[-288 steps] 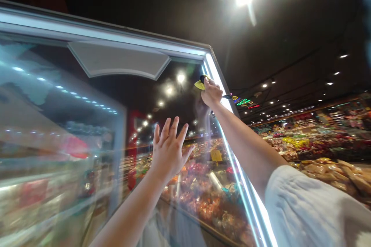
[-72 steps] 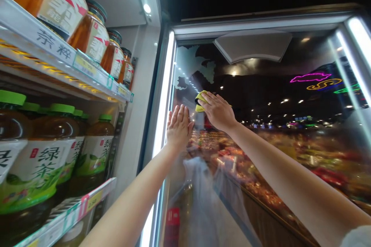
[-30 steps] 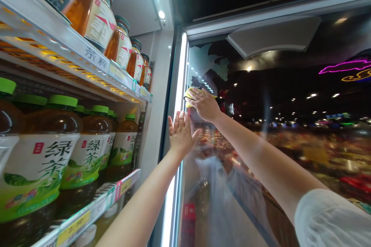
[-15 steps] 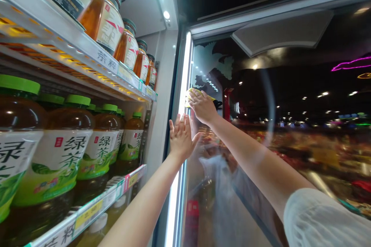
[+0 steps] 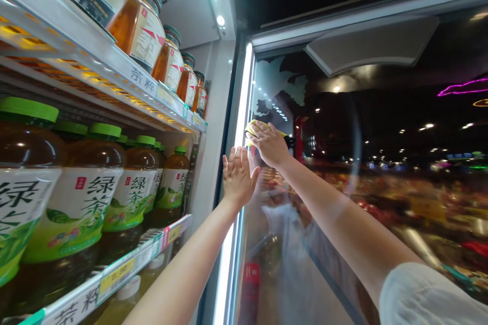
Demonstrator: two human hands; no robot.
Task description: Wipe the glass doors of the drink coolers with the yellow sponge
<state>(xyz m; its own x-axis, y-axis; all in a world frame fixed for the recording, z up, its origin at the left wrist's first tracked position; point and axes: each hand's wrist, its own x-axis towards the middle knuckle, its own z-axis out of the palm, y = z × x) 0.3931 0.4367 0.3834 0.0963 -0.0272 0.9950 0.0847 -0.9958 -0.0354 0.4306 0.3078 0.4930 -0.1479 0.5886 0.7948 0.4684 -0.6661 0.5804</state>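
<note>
My right hand (image 5: 270,143) presses a yellow cloth with a dark edge (image 5: 254,127) against the inside of the glass door (image 5: 324,127), close to the lit strip (image 5: 244,94) along its frame. Its fingers lie over the cloth, and part of the cloth sticks out behind the hand. Lower and to the left, my left hand (image 5: 239,177) is held up with fingers stretched and thumb apart. It holds nothing and lies over the lit door frame; whether the palm touches it I cannot tell.
On the left, the upper shelf (image 5: 133,68) carries amber drink bottles (image 5: 143,30). Green-capped tea bottles (image 5: 137,183) stand on the shelf (image 5: 152,251) below, with price labels along its edge. Beyond the glass are a dark store with lights and blurred goods (image 5: 412,203).
My right hand and the cloth have slid slightly down and to the right on the glass. My left hand stays nearly in place, and the view has shifted a little.
</note>
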